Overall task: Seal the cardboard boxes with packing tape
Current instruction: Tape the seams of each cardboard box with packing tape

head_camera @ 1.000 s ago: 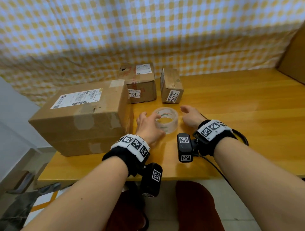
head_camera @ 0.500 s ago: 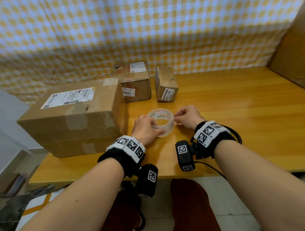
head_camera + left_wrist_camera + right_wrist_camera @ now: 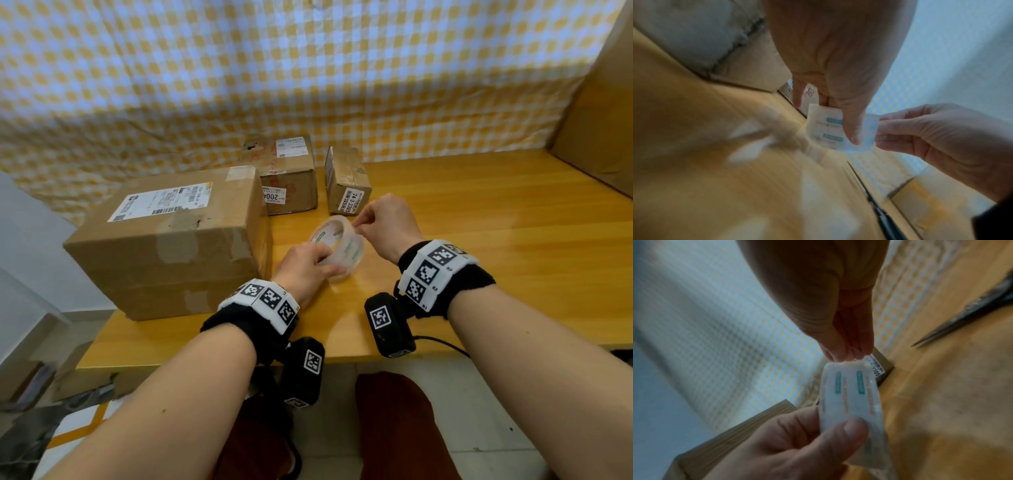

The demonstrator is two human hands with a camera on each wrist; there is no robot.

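I see the left hand [image 3: 308,265] gripping the tape [image 3: 339,251], the right hand [image 3: 387,224] pinching its rim; the free end is indiscernible.

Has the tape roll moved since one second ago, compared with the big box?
Yes. The tape roll lay flat on the table beside the big box; now it is tipped up on edge, held by both hands.
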